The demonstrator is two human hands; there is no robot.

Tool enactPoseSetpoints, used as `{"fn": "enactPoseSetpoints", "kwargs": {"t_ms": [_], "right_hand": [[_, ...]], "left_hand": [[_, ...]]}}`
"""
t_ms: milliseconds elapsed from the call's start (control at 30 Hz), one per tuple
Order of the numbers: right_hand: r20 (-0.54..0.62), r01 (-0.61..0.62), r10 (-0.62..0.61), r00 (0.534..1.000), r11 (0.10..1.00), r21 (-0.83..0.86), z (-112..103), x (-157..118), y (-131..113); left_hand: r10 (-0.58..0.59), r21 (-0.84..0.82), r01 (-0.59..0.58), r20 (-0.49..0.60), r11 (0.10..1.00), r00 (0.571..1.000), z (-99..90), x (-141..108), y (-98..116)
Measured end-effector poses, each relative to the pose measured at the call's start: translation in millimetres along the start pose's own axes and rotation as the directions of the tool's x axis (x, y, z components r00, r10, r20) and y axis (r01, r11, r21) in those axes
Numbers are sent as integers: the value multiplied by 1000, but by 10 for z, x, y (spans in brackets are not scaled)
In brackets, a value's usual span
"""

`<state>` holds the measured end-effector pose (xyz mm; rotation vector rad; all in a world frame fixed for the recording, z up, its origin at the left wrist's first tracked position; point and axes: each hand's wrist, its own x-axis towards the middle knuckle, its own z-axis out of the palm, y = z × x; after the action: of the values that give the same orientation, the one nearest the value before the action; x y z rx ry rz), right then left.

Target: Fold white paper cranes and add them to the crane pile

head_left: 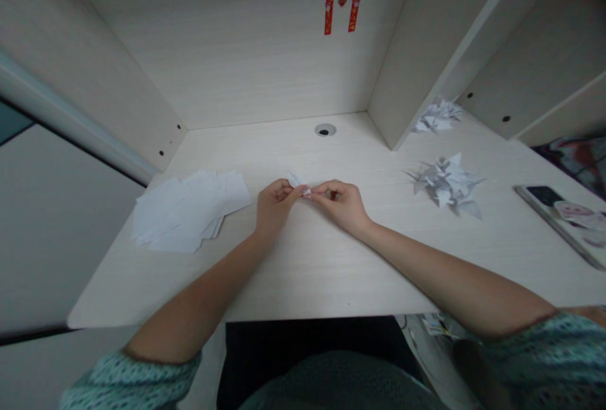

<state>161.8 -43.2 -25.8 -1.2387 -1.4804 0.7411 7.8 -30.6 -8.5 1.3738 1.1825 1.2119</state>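
Observation:
A small folded piece of white paper (298, 182) is held between my two hands just above the middle of the desk. My left hand (276, 203) pinches it from the left, thumb on top. From the right, my right hand (341, 203) grips its near corner between thumb and forefinger. Fingers cover part of the paper, so its full shape is hidden. Beside my left hand lies a spread stack of white paper sheets (184, 211). Off to the right of my right hand sits a pile of folded paper pieces (449, 183) with pointed ends.
Another heap of folded paper (439, 115) lies behind the upright divider panel (426, 63). A phone (563, 221) rests at the desk's right side. A round cable hole (325, 130) is near the back wall, which bears red paper strips (329, 9). The desk's front edge runs below my forearms.

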Motion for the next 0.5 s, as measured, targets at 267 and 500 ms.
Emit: {"fn": "enactPoseSetpoints", "kwargs": {"t_ms": [267, 500], "right_hand": [[67, -114, 111, 992, 992, 44, 5, 13, 37], [171, -125, 113, 979, 990, 60, 11, 27, 44]], "left_hand": [[-3, 125, 3, -1, 992, 1000, -12, -3, 22], [21, 133, -18, -19, 991, 1000, -13, -34, 6]]}}
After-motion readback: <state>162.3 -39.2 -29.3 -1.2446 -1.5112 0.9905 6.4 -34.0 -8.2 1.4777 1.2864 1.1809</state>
